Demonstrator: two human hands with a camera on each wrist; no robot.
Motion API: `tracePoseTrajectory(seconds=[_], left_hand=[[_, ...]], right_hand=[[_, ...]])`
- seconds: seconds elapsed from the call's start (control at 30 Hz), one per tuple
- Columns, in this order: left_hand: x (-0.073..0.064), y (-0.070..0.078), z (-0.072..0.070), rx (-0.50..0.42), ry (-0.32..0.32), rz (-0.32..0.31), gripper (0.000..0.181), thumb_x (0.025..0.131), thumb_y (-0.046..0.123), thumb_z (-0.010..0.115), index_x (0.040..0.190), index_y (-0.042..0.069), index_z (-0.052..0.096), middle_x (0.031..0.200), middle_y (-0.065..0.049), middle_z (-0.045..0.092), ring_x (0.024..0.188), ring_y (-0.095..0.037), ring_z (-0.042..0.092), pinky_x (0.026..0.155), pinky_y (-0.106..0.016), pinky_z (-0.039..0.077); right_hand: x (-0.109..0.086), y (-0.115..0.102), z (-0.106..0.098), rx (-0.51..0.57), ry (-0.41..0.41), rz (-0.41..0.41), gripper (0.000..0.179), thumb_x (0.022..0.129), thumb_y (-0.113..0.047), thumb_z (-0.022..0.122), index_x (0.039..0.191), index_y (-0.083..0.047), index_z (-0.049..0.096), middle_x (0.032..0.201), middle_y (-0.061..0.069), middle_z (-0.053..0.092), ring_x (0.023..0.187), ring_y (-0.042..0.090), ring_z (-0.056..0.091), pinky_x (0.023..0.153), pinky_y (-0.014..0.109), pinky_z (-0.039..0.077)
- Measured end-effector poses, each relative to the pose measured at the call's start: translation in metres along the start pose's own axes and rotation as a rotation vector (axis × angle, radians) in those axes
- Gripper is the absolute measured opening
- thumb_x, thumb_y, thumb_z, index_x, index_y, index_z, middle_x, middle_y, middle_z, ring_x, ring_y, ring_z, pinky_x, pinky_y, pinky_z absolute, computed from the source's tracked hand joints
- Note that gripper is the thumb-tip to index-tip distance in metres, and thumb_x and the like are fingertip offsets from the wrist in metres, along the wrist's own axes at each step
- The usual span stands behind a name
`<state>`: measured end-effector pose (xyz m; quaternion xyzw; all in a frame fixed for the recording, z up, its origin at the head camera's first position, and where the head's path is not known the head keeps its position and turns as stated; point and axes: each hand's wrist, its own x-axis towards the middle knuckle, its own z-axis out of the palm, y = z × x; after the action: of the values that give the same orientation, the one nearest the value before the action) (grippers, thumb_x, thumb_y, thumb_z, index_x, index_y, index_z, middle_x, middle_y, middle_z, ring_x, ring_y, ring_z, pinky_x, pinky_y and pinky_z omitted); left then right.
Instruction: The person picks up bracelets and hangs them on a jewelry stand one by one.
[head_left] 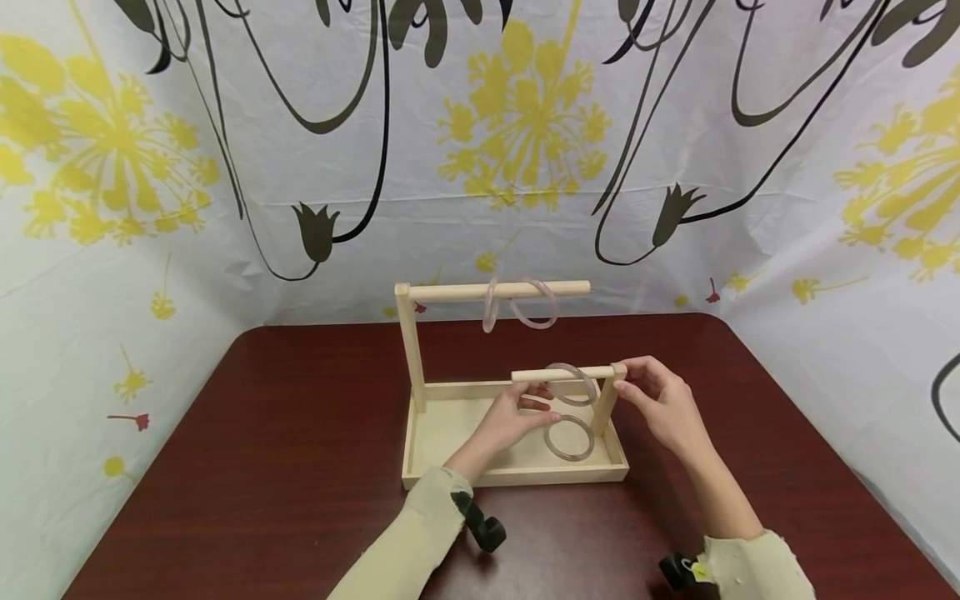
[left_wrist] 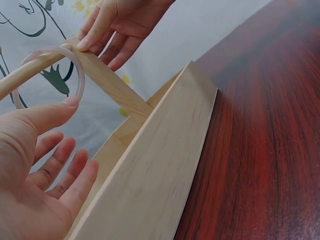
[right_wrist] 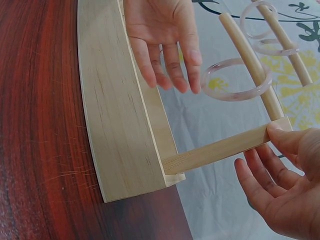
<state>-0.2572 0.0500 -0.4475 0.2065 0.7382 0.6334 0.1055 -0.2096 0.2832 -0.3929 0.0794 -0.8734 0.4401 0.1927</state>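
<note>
A pale wooden bangle stand has a shallow tray base, a tall post with a bar, and a shorter post with a lower bar. One translucent bangle hangs around the lower bar. My left hand is beside it, palm up, with loosely extended fingers and the thumb tip at the bangle's edge; whether they touch, I cannot tell. My right hand pinches the top of the short post, thumb on the near side. Another bangle appears within the tray below; both wrist views hide it.
Two more bangles hang on the tall post's upper bar, farther back. The stand rests on a dark reddish table. A white patterned cloth rises behind and at both sides.
</note>
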Motion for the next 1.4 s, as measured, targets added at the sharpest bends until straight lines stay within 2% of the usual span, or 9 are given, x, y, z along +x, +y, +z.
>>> tracePoseTrajectory(seconds=[0.17, 0.4, 0.67, 0.77, 0.9, 1.0, 1.1, 1.23, 1.4], left_hand=[[0.002, -0.003, 0.0, 0.04, -0.032, 0.03, 0.038, 0.087, 0.01, 0.076, 0.121, 0.0, 0.061, 0.123, -0.019, 0.065, 0.11, -0.035, 0.067, 0.087, -0.028, 0.057], [0.001, -0.004, 0.004, 0.046, -0.052, -0.006, 0.047, 0.086, 0.008, 0.076, 0.127, -0.004, 0.058, 0.131, -0.021, 0.06, 0.123, -0.041, 0.058, 0.106, -0.046, 0.049], [0.0, -0.006, 0.01, 0.163, -0.086, -0.053, 0.052, 0.082, 0.013, 0.081, 0.128, 0.005, 0.059, 0.135, -0.012, 0.061, 0.129, -0.032, 0.056, 0.11, -0.042, 0.046], [0.0, -0.005, 0.012, 0.271, -0.109, -0.045, 0.057, 0.079, 0.014, 0.084, 0.13, 0.009, 0.059, 0.135, -0.011, 0.061, 0.129, -0.03, 0.056, 0.109, -0.038, 0.046], [0.001, -0.005, 0.015, 0.489, -0.149, 0.003, 0.067, 0.074, 0.02, 0.088, 0.134, 0.012, 0.058, 0.134, -0.01, 0.062, 0.126, -0.026, 0.059, 0.106, -0.033, 0.047], [0.002, -0.004, 0.018, 0.656, -0.179, 0.037, 0.071, 0.073, 0.026, 0.089, 0.136, 0.014, 0.058, 0.135, -0.005, 0.063, 0.127, -0.022, 0.057, 0.108, -0.03, 0.044], [0.003, -0.003, 0.021, 0.775, -0.193, 0.05, 0.068, 0.074, 0.029, 0.088, 0.135, 0.016, 0.06, 0.135, 0.001, 0.063, 0.129, -0.02, 0.054, 0.109, -0.029, 0.043], [0.003, -0.002, 0.023, 0.854, -0.194, 0.053, 0.063, 0.075, 0.031, 0.088, 0.132, 0.02, 0.062, 0.132, 0.005, 0.065, 0.125, -0.018, 0.053, 0.104, -0.026, 0.045], [0.002, -0.001, 0.024, 0.892, -0.173, 0.049, 0.058, 0.074, 0.03, 0.089, 0.127, 0.023, 0.065, 0.126, 0.006, 0.067, 0.118, -0.015, 0.055, 0.099, -0.024, 0.046]], right_hand=[[0.001, 0.0, 0.0, -0.001, -0.001, -0.001, 0.022, 0.091, -0.007, 0.071, 0.112, -0.001, 0.066, 0.101, 0.013, 0.07, 0.084, -0.013, 0.057, 0.074, 0.007, 0.045], [0.001, -0.001, 0.0, 0.004, -0.007, 0.002, 0.022, 0.091, -0.007, 0.071, 0.112, -0.001, 0.066, 0.101, 0.013, 0.069, 0.085, -0.012, 0.057, 0.074, 0.007, 0.046], [0.0, -0.002, 0.0, 0.004, -0.006, -0.001, 0.022, 0.091, -0.007, 0.071, 0.112, -0.001, 0.066, 0.1, 0.013, 0.069, 0.084, -0.012, 0.057, 0.073, 0.007, 0.046], [0.0, -0.002, 0.0, -0.003, -0.006, 0.002, 0.022, 0.091, -0.007, 0.071, 0.112, -0.001, 0.066, 0.101, 0.013, 0.069, 0.084, -0.012, 0.056, 0.073, 0.007, 0.045], [0.0, -0.002, 0.0, -0.002, -0.007, 0.009, 0.022, 0.092, -0.008, 0.071, 0.112, -0.001, 0.066, 0.101, 0.014, 0.069, 0.084, -0.013, 0.057, 0.073, 0.007, 0.045], [-0.001, -0.002, 0.0, 0.002, -0.009, 0.013, 0.022, 0.092, -0.008, 0.071, 0.112, -0.001, 0.065, 0.101, 0.014, 0.069, 0.084, -0.012, 0.057, 0.073, 0.007, 0.046], [-0.001, -0.002, 0.0, 0.005, -0.009, 0.017, 0.022, 0.092, -0.008, 0.071, 0.112, -0.001, 0.065, 0.101, 0.014, 0.069, 0.084, -0.012, 0.057, 0.073, 0.008, 0.046], [-0.001, -0.002, -0.001, 0.0, -0.008, 0.019, 0.022, 0.092, -0.009, 0.07, 0.112, -0.001, 0.065, 0.101, 0.014, 0.069, 0.084, -0.013, 0.057, 0.073, 0.008, 0.046], [-0.001, -0.001, -0.001, -0.012, -0.009, 0.02, 0.023, 0.092, -0.009, 0.071, 0.113, -0.001, 0.065, 0.102, 0.012, 0.069, 0.085, -0.013, 0.056, 0.073, 0.007, 0.045]])
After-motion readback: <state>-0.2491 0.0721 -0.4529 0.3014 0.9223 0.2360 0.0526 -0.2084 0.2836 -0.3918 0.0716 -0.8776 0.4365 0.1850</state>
